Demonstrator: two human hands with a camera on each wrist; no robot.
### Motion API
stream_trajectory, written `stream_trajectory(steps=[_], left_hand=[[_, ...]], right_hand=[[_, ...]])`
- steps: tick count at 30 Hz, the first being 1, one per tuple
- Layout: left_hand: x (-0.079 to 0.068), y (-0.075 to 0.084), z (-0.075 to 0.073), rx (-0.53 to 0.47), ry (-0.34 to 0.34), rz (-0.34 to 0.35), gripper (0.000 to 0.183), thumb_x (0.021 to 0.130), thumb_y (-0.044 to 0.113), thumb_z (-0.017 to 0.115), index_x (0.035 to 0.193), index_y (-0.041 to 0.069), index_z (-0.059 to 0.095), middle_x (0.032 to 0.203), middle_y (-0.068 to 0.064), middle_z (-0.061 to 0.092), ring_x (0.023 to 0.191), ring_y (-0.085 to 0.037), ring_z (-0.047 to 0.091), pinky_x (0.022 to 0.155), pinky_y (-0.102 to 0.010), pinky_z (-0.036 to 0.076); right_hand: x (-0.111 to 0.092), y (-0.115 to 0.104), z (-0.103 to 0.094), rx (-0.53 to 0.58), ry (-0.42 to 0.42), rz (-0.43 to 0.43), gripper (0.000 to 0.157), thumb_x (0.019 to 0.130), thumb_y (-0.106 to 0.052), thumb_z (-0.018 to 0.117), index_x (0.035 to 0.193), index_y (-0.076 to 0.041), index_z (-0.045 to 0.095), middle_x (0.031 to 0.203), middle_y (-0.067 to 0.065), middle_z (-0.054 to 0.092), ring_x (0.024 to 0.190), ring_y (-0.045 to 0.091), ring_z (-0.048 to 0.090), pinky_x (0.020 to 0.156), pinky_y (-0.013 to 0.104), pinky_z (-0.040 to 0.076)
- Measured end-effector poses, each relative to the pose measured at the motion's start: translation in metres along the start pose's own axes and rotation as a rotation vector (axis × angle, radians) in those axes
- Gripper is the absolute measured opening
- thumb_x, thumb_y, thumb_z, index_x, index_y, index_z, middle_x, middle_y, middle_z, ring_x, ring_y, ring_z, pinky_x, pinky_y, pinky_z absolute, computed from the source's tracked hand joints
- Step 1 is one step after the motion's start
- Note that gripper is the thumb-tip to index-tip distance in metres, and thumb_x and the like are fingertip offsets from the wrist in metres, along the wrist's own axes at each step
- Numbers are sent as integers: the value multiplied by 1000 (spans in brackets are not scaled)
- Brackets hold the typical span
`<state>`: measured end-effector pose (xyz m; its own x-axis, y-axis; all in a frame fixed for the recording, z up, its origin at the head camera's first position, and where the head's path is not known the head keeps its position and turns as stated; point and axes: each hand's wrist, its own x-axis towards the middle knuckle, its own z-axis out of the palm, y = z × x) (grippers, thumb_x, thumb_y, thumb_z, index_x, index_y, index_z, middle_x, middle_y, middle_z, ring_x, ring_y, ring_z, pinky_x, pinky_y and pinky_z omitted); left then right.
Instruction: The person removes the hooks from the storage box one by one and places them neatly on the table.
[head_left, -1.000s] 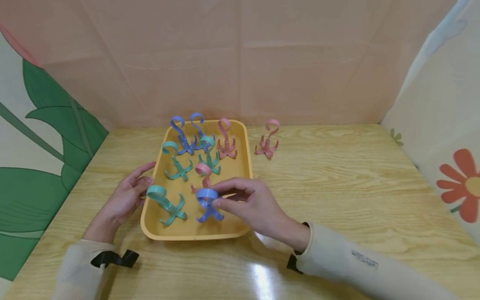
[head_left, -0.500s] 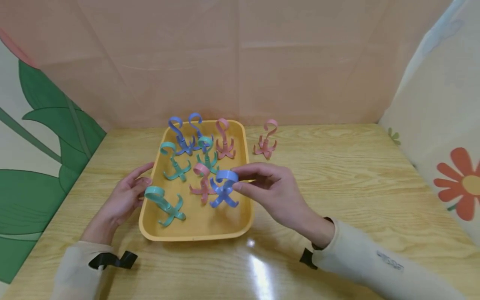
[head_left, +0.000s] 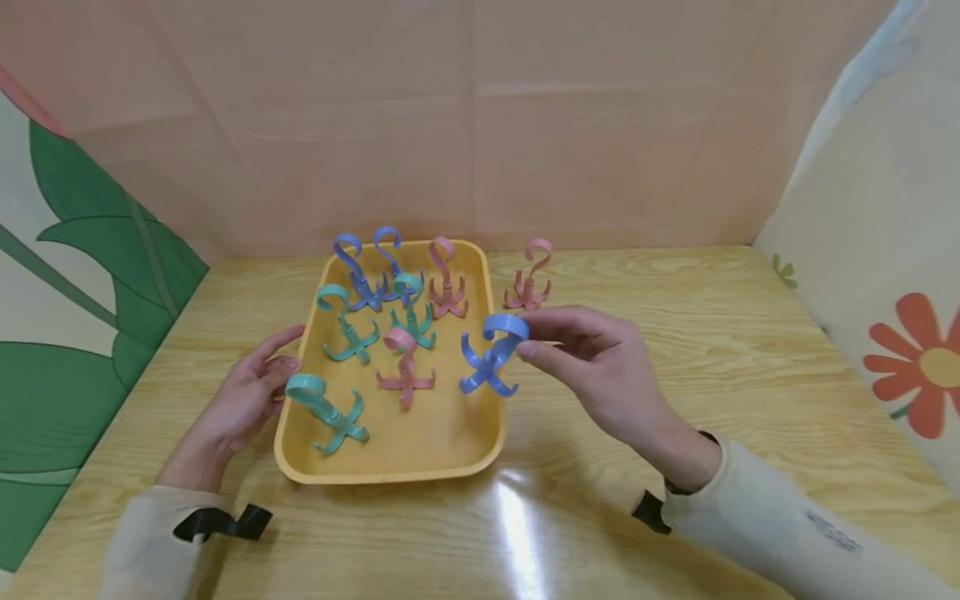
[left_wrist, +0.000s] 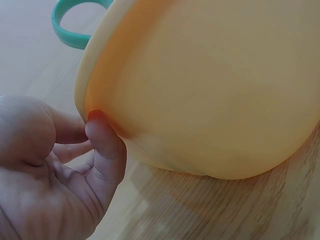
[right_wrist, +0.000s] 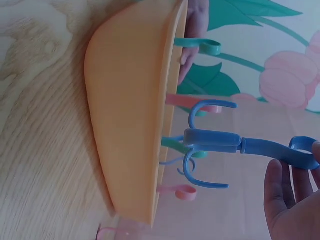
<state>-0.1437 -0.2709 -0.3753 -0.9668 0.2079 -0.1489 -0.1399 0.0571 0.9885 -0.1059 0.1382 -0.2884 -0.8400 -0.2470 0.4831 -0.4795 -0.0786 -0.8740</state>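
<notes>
My right hand point(head_left: 615, 375) pinches the curled top of a blue four-pronged hook point(head_left: 489, 367), held over the tray's right rim. In the right wrist view the blue hook point(right_wrist: 215, 141) appears raised clear of the tray, prongs toward it. My left hand point(head_left: 251, 396) touches the left side of a yellow tray point(head_left: 390, 477). From the left wrist, bent fingertips point(left_wrist: 104, 137) press against the tray's outer wall point(left_wrist: 210, 100). Inside the tray stand green hooks point(head_left: 341, 427), pink hooks point(head_left: 406, 379) and blue hooks point(head_left: 365, 292).
One pink hook point(head_left: 528, 287) stands on the wooden table point(head_left: 675, 333), right of the tray's far end. A pinkish sheet point(head_left: 600, 125) rises behind the table. Patterned panels with leaves point(head_left: 112, 233) and a red flower point(head_left: 918, 362) flank the sides.
My right hand has lifted the blue hook from the tray's near part and carried it up and to the right, toward the right rim. The left hand stays at the tray's side.
</notes>
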Motion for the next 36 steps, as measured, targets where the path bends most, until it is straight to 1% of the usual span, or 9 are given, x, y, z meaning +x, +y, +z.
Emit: stream_trajectory(steps=[5,7,10,14,17,20,23,28,36], left_hand=[[0,-2,-1,9,-12,25,59,108,21,49,160,13,24,100,-3,64,83,-15,70,64,-28,58],[0,-2,-1,14,-13,25,58,108,21,48,160,13,24,100,-3,64,84,-15,70,65,-28,58],[0,-1,-1,22,-13,23,58,108,21,48,161,13,23,100,-3,64,85,-15,70,66,-29,59],[-1,-1,-1,11,-18,25,58,109,20,47,161,13,23,101,-3,64,86,-16,70,67,-30,59],[-1,-1,-1,5,-21,26,58,108,19,48,161,12,23,101,-3,64,86,-16,70,68,-31,59],[-1,-1,-1,2,-20,22,58,108,20,48,161,12,23,101,-3,65,85,-16,70,67,-31,59],[-1,-1,-2,-3,-22,20,59,108,20,48,161,12,23,101,-3,65,85,-16,70,67,-30,59],[-1,-2,-2,-2,-23,20,59,108,20,48,160,12,23,101,-2,64,85,-16,70,67,-30,59],[-1,-1,-2,19,-17,16,57,109,20,46,161,13,22,102,-3,64,87,-16,70,69,-31,59]], right_hand=[[-1,-3,-13,-23,17,16,26,88,9,72,113,8,70,107,12,74,93,23,71,82,33,58],[-1,-3,-18,-31,21,10,26,88,10,72,114,9,70,107,14,74,94,25,71,82,33,58],[-1,-4,-25,-39,42,4,26,88,9,72,114,9,70,106,16,73,91,23,72,80,31,58],[-1,-3,-36,-55,80,10,25,89,6,73,114,9,70,103,13,74,87,18,71,79,29,58],[-1,-2,-45,-47,99,17,25,89,7,72,115,9,70,103,15,73,86,19,70,80,29,58],[0,0,-54,-40,116,27,26,90,8,69,116,9,69,104,17,73,86,20,71,81,29,58],[1,4,-61,-23,137,36,26,91,10,68,117,10,68,104,16,73,86,22,71,81,30,58],[4,11,-71,-26,187,51,27,90,7,71,117,11,68,104,15,74,86,23,71,79,30,58],[10,22,-88,-66,264,111,29,89,1,75,116,10,69,103,12,74,86,20,71,78,28,58]])
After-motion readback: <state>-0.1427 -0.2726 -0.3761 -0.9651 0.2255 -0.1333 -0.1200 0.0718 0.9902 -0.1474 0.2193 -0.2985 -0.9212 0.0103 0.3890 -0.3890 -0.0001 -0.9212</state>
